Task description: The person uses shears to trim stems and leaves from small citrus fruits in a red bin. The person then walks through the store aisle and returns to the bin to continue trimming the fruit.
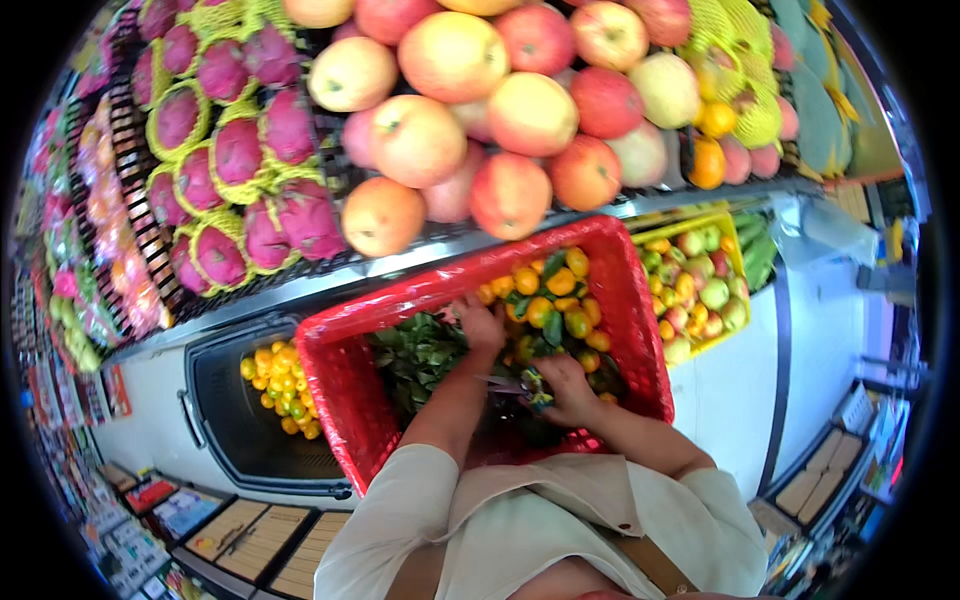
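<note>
A large red plastic basket (654, 337) stands before me, with small orange citrus fruits (561, 281), some with leaves on, at its back right. Dark green leaves (424, 356) fill its left side. My left hand (480, 322) reaches in between the leaves and the fruits; whether its fingers hold anything cannot be told. Lower right, inside the basket, my right hand (566, 386) is closed around scissors (534, 386) with patterned handles, their blades pointing left towards my left forearm.
Above the basket, a display shelf holds apples (454, 56) and dragon fruits (238, 150) in yellow foam nets. A dark bin (225, 420) with small orange fruits is at the left. A yellow crate (739, 281) of mixed fruits stands to the right.
</note>
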Tool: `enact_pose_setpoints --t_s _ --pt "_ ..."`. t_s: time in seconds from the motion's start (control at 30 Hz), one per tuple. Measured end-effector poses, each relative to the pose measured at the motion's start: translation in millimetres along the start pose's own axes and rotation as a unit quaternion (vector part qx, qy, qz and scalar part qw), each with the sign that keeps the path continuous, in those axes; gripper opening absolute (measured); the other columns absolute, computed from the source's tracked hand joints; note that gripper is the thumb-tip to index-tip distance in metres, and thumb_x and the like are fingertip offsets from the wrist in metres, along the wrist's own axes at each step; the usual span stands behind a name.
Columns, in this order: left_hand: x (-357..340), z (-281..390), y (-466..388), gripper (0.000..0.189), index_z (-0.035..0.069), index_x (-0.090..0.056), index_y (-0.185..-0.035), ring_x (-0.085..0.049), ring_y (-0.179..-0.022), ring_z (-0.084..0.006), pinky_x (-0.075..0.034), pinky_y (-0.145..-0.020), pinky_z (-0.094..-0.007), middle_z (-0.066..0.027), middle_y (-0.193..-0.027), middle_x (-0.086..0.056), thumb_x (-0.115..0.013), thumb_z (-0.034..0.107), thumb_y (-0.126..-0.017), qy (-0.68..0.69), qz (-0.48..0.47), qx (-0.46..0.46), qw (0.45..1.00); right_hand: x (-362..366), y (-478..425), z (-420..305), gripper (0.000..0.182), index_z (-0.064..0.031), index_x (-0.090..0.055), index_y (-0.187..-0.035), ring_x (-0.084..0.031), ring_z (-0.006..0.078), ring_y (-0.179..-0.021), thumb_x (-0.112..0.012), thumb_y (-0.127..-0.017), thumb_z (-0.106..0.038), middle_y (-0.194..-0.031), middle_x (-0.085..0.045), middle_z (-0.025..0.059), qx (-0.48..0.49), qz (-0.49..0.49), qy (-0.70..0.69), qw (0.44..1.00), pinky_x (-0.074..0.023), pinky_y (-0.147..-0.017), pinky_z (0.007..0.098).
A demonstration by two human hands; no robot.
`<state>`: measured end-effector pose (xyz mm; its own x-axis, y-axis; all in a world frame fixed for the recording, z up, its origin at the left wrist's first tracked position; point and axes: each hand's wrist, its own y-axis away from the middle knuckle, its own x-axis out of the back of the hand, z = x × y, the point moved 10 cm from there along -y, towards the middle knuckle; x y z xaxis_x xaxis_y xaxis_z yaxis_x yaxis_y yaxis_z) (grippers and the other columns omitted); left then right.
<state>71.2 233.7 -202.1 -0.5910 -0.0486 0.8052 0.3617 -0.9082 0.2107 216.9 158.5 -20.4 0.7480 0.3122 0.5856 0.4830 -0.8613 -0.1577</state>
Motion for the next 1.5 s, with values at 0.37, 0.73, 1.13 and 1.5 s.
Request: enact_pose_setpoints --t_s 0.37,0.73,1.13,1.5 --pt "-49 -72 -36 0.086 0.0 -0.033 -0.124 -0.044 -0.114 -0.0343 -0.036 -0.098 -0.0371 -0.0207 -0.121 -0.046 -0.081 0.026 -0.057 0.237 -0.058 0.13 0.961 1 -2 8 0.056 -0.0032 -0.051 -0.108 -0.053 0.0355 -0.082 -0.074 -0.06 -0.02 -0.088 -0.055 0.0173 -0.045 -0.041 0.063 0.996 -0.0433 -0.072 0.0419" --pt "-21 -40 -29 0.067 0.003 -0.051 -0.117 -0.059 -0.097 -0.0245 -0.046 -0.085 -0.0356 -0.0092 -0.104 -0.063 -0.079 0.025 -0.061 0.012 -0.037 0.125 0.991 -6 10 24 0.058 -0.0075 -0.054 -0.106 -0.054 0.0347 -0.083 -0.077 -0.054 -0.019 -0.088 -0.056 0.0165 -0.093 -0.049 0.055 0.993 -0.0448 -0.073 0.0408" --pt "-4 -20 47 0.033 0.022 -0.046 -0.118 -0.058 -0.077 -0.0214 -0.05 -0.067 -0.0374 -0.0063 -0.102 -0.057 -0.051 0.022 -0.085 0.719 -0.319 0.212 0.58 0 0 -6 0.049 -0.0056 -0.053 -0.101 -0.053 0.0346 -0.082 -0.074 -0.064 -0.03 -0.087 -0.056 0.0162 -0.027 -0.032 0.08 0.996 -0.0431 -0.071 0.0425" --pt "194 38 146 0.041 0.01 -0.052 -0.116 -0.046 -0.116 -0.0315 -0.04 -0.095 -0.0429 -0.0146 -0.123 -0.049 -0.057 0.008 -0.075 0.879 -0.237 0.035 0.413 -24 17 -20 0.057 -0.0021 -0.053 -0.107 -0.053 0.0368 -0.086 -0.072 -0.066 -0.035 -0.091 -0.056 0.0194 0.041 -0.053 0.089 0.994 -0.0427 -0.075 0.0443"
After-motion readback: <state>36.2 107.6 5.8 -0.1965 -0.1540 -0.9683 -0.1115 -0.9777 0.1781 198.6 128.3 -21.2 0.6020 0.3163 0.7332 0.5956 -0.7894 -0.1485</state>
